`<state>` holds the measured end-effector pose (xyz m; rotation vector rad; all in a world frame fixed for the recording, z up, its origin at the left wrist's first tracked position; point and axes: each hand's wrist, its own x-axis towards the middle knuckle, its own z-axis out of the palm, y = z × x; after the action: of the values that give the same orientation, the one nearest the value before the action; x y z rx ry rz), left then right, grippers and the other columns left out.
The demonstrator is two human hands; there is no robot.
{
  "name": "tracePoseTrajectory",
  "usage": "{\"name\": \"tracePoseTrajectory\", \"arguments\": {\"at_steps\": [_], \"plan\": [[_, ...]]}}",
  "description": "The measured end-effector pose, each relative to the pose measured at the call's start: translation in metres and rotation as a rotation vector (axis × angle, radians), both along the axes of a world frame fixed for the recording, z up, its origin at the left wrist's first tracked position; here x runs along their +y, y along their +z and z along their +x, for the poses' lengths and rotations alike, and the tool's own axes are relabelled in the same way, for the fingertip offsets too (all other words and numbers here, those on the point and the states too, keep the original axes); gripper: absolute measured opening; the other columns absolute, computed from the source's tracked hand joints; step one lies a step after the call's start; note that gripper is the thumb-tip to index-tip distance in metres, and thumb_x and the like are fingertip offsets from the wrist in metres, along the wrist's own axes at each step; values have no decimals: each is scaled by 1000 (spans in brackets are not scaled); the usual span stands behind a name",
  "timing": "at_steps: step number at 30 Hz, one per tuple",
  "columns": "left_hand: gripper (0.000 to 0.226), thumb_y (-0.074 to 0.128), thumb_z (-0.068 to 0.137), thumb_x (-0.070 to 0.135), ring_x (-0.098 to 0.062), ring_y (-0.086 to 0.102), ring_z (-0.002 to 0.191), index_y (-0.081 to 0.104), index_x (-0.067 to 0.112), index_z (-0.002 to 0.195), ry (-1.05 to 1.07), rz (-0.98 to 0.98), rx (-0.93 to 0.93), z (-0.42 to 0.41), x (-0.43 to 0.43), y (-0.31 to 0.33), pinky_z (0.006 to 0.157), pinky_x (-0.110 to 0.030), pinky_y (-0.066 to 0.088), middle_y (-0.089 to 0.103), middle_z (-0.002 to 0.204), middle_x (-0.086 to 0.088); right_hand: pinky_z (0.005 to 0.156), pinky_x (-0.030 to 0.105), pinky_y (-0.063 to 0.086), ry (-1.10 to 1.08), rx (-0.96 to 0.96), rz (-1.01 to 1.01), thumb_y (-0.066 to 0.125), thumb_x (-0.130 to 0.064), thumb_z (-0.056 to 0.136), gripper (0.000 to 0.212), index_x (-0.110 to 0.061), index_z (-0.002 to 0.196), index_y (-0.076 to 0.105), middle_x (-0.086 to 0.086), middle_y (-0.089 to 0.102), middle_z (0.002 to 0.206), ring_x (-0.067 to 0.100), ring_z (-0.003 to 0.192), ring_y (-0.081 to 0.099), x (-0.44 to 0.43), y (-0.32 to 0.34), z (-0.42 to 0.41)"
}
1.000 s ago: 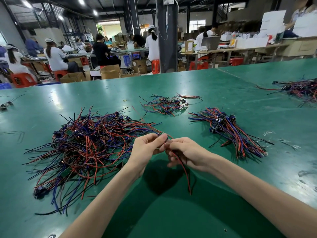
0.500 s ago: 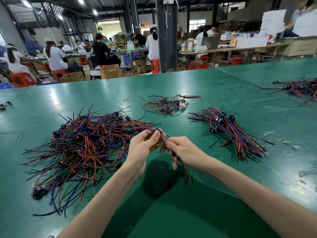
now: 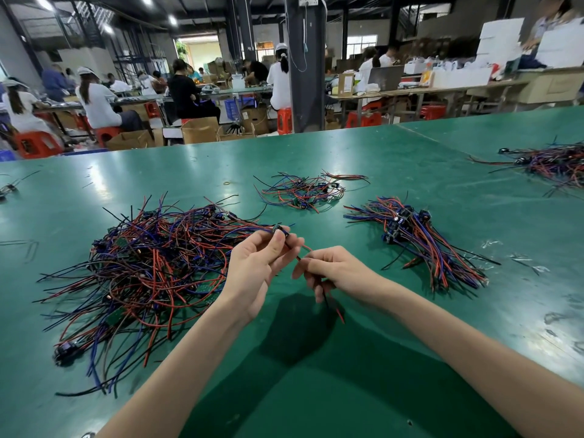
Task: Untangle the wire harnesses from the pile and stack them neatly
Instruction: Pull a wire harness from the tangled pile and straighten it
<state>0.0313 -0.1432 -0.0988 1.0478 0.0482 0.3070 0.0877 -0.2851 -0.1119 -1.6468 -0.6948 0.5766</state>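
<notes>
A big tangled pile of red, blue and black wire harnesses [image 3: 148,273] lies on the green table [image 3: 363,368] at the left. My left hand [image 3: 256,267] pinches the small black connector end of one harness [image 3: 305,248] beside that pile. My right hand [image 3: 335,270] pinches the same harness's wires a little further along; their red and black ends hang down below my fingers. To the right lies a straightened stack of harnesses [image 3: 414,235] with the connectors bunched together.
A small loose cluster of harnesses [image 3: 303,192] lies further back at centre. Another pile [image 3: 550,162] sits at the far right edge, and a stray piece [image 3: 8,189] at the far left. Beyond the table's far edge, people sit at benches among red stools and cardboard boxes.
My hands have drawn apart and lifted slightly; the left hand now holds the connector end up near the pile while the right has slid along the wires, so less wire hangs below it.
</notes>
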Motion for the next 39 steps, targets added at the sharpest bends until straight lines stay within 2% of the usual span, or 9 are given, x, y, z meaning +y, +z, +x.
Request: {"name": "tracePoseTrajectory", "arguments": {"at_steps": [3, 8, 12, 15, 22, 25, 28, 34, 39], "plan": [[11, 50, 92, 5, -22, 71, 83, 59, -1, 91, -22, -47, -11, -1, 2, 3, 72, -23, 57, 67, 77, -10, 44, 17, 41, 9, 18, -34, 49, -11, 97, 26, -9, 79, 68, -2, 57, 53, 10, 40, 53, -4, 1, 1], [12, 51, 90, 5, -22, 70, 84, 59, -2, 93, -42, -40, -16, -3, 1, 3, 77, -26, 58, 67, 80, -11, 37, 17, 33, -123, -66, -72, 65, -27, 88, 33, -11, 59, 67, -1, 51, 42, 11, 31, 45, -6, -2, 8], [13, 46, 95, 2, -22, 70, 82, 57, -4, 92, -7, -82, -13, 0, 7, 7, 77, -28, 58, 63, 83, -14, 44, 15, 39, -20, -19, -47, 59, -18, 93, 23, -11, 74, 69, -4, 53, 50, 8, 39, 50, -7, -2, 9], [14, 45, 95, 1, -22, 69, 79, 57, -4, 91, 13, -99, 0, 0, 9, 9, 75, -28, 59, 62, 83, -15, 49, 15, 42, 30, 20, -57, 56, -7, 93, 16, -6, 85, 70, 2, 56, 61, 7, 45, 52, -8, 0, 10], [14, 46, 95, 1, -21, 68, 78, 57, -4, 90, 29, -94, 6, 0, 10, 7, 76, -28, 59, 62, 83, -15, 43, 15, 37, -112, -85, -116, 70, -15, 83, 15, -13, 68, 72, -2, 50, 46, 8, 38, 43, -12, 1, 14], [14, 46, 95, 1, -22, 67, 80, 57, -4, 90, 57, -112, 10, 2, 16, 9, 72, -26, 59, 61, 84, -15, 49, 17, 41, -69, -78, -89, 66, -8, 87, 10, -8, 80, 73, -3, 54, 51, 9, 44, 47, -14, 2, 16], [14, 46, 95, 1, -22, 67, 80, 57, -4, 89, 74, -108, 7, 3, 19, 10, 70, -25, 59, 62, 84, -14, 47, 15, 38, -15, -36, -114, 60, 3, 87, 13, 0, 94, 71, 0, 56, 57, 8, 45, 46, -16, 4, 18], [15, 46, 95, 1, -20, 65, 77, 59, -3, 88, 68, -85, 11, 3, 12, 7, 73, -25, 58, 63, 81, -12, 43, 21, 35, -99, -136, -234, 65, -3, 84, 8, -2, 78, 69, 3, 49, 51, 16, 46, 39, -17, 3, 20], [16, 47, 95, 1, -16, 67, 72, 59, -3, 86, 119, -150, 2, 4, 24, 11, 67, -23, 58, 64, 77, -11, 52, 18, 43, -1, -93, -146, 59, -1, 90, 13, 2, 99, 68, -4, 53, 56, 6, 50, 48, -20, 5, 23]]}}
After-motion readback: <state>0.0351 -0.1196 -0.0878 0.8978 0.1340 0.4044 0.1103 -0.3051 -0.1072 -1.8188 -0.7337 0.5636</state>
